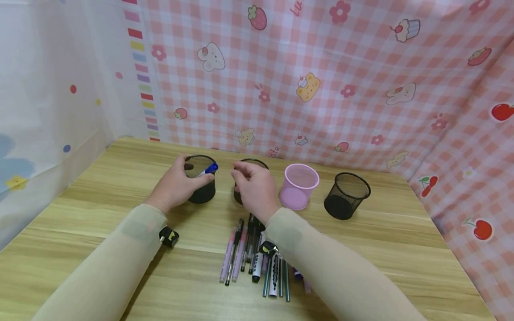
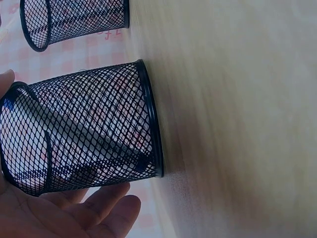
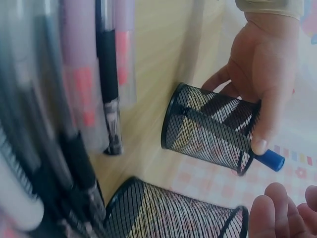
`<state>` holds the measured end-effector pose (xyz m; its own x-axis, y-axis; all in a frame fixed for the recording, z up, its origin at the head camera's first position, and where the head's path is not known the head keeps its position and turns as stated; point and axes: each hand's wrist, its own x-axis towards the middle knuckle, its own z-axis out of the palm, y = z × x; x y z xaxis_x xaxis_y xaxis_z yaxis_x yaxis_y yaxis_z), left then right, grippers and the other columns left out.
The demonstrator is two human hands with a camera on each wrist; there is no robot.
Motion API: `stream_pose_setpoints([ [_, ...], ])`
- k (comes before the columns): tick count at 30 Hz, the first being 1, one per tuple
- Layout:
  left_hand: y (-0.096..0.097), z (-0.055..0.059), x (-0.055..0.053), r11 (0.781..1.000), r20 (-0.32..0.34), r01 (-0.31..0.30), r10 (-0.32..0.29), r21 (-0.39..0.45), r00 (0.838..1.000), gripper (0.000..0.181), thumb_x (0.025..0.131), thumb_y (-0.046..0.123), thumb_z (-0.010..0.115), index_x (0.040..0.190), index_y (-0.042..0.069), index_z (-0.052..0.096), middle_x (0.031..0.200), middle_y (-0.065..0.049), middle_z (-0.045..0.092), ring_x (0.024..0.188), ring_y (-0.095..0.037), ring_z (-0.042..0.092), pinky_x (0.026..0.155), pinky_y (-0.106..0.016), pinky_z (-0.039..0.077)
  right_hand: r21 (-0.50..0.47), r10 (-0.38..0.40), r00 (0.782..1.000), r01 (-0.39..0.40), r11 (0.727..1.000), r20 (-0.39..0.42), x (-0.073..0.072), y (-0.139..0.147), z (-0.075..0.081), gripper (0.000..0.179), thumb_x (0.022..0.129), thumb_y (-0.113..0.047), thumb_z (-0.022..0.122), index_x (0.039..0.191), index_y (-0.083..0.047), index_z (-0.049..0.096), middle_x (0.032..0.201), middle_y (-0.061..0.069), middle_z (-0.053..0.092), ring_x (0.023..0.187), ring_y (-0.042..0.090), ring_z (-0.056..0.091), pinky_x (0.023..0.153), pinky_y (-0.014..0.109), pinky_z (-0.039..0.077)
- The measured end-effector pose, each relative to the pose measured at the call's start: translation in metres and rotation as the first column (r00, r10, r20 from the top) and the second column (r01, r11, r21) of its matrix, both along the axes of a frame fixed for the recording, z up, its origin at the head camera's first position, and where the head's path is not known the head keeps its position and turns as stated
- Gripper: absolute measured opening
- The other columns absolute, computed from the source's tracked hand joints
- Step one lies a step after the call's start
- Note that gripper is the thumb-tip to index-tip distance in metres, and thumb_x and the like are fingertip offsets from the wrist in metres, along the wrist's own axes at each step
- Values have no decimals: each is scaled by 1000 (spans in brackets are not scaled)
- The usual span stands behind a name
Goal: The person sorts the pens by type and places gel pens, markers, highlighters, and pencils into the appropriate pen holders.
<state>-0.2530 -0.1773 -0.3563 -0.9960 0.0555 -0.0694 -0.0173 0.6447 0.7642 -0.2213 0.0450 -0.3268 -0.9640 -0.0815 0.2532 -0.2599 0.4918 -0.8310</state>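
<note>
My left hand holds the leftmost black mesh pen holder, its fingers around the far side and its thumb at the rim. A marker with a blue cap leans inside that holder, its cap sticking out over the rim by the thumb. In the left wrist view the marker's white barrel shows through the mesh, slanting down to the base. My right hand hovers in front of a second black mesh pen holder and partly hides it. Its fingers are loosely bent, and nothing shows between them.
To the right stand a pink pen holder and another black mesh holder. Several pens and markers lie in a bunch on the wooden table, partly under the right forearm. A pink checked cloth hangs behind.
</note>
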Motion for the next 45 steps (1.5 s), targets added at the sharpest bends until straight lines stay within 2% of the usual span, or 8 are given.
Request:
stream_pose_setpoints([
  [7,1,1,0,1000,0,0,0,-7,1000,121,85,83,63,169,13,10,169,-19,34,154,-47,35,121,-67,32,-9,-4,999,5,1000,44,4,27,6,27,105,-23,67,128,-13,76,105,3,79,83,21,75,69,30,60],
  [10,1,1,1,1000,4,2,-2,-11,1000,121,86,82,63,169,13,9,169,-19,33,154,-47,34,121,-68,32,18,0,998,-1,1000,59,7,41,8,28,105,-23,66,129,-12,75,106,4,79,86,23,75,68,30,58],
  [14,1,1,1,1000,5,0,0,-15,1000,123,85,83,63,169,13,7,170,-18,33,154,-47,34,120,-68,32,106,4,998,-11,994,66,9,60,10,29,107,-26,64,131,-13,74,103,4,78,87,26,73,63,31,53],
  [19,0,1,0,1000,1,-5,5,-21,1000,121,87,80,63,169,12,7,170,-19,33,154,-48,33,120,-68,32,196,11,1000,-16,980,26,11,81,10,26,106,-25,66,125,-11,76,88,3,76,72,20,64,59,31,48],
  [22,-1,0,-1,1000,-1,-6,6,-23,1000,119,88,78,64,169,12,6,170,-20,32,154,-48,33,121,-69,31,232,25,1000,-27,972,13,13,93,9,25,105,-24,66,122,-9,78,91,4,78,65,15,59,60,31,49],
  [28,0,-1,-1,1000,-5,-5,5,-21,1000,122,86,82,63,169,11,9,169,-19,33,153,-48,34,120,-68,32,382,7,999,-21,924,39,19,115,6,26,105,-31,65,118,-15,81,111,2,81,68,14,59,61,32,48],
  [35,0,1,1,1000,1,-7,7,-20,1000,119,88,79,64,169,12,8,170,-19,33,154,-47,34,120,-69,32,465,2,996,-44,884,90,23,131,2,25,103,-29,69,116,-11,81,99,3,80,74,16,61,63,31,49],
  [45,1,1,0,1000,4,-6,6,-20,1000,123,84,84,62,169,13,8,170,-18,33,154,-47,34,120,-68,32,516,35,980,-134,846,196,20,140,-7,21,99,-23,74,115,-10,79,99,3,79,88,16,67,77,36,57],
])
